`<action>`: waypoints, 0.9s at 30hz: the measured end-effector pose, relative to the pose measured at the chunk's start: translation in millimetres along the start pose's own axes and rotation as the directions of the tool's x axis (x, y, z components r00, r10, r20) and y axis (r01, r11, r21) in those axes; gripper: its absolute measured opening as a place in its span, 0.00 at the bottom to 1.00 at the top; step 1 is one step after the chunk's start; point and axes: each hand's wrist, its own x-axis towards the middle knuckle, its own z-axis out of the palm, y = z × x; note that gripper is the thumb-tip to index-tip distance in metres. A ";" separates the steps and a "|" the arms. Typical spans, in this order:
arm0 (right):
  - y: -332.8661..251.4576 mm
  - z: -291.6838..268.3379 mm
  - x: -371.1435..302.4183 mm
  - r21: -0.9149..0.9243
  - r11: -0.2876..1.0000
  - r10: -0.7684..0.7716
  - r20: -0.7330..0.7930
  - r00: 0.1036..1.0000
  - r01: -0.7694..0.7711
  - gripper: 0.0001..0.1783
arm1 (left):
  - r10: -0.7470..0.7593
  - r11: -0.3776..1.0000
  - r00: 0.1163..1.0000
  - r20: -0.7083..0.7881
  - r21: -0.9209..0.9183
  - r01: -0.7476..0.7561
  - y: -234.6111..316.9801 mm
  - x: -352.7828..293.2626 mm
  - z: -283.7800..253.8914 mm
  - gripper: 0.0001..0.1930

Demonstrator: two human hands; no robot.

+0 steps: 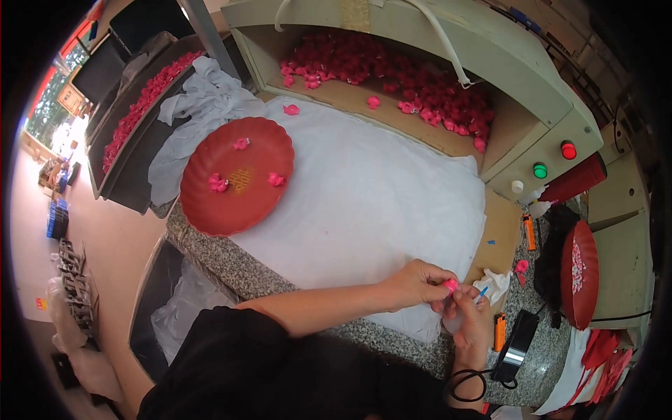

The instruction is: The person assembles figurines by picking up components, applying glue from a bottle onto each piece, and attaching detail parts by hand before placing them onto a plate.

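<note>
Over the lower right of the white cloth point(364, 189), my two hands meet with their fingertips close together. My left hand point(418, 285) is closed in a pinch on a small pink figure point(451, 285), mostly covered by the fingers. My right hand point(470, 320) is closed too, its fingertips right beside the figure. A thin blue stick point(482, 294) juts out from the right fingers; its other end is hidden. Beside them lies a crumpled white tissue point(493, 287). On the left, a red scalloped plate point(210, 147) carries 3 pink figures point(218, 183).
At the back, a beige open-fronted box point(518, 91) holds a heap of pink figures point(364, 63). A dark tray point(119, 164) with more stands at far left. To the right are a red bowl point(589, 280), orange lighters point(529, 232), small bottles point(537, 208) and a black adapter point(516, 343).
</note>
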 end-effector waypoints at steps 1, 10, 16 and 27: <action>-1.9 -0.4 -1.0 -0.014 1.000 -0.003 -0.040 0.999 0.003 0.06 | 0.013 1.000 1.000 0.015 0.009 -0.013 0.5 0.7 0.4 0.09; 0.7 0.9 17.6 -0.037 0.998 -0.049 0.135 0.990 0.055 0.09 | -0.038 0.991 0.988 -0.152 0.119 0.056 5.5 6.4 -3.1 0.11; 0.1 -6.2 11.5 0.065 0.996 -0.071 0.116 0.991 0.064 0.08 | -0.012 0.991 0.983 -0.183 0.126 0.035 -5.1 11.0 0.5 0.09; 3.0 6.8 12.6 0.076 0.996 -0.068 0.163 0.984 0.056 0.08 | -0.017 0.991 0.982 -0.188 0.128 0.042 -1.3 -2.1 -8.5 0.09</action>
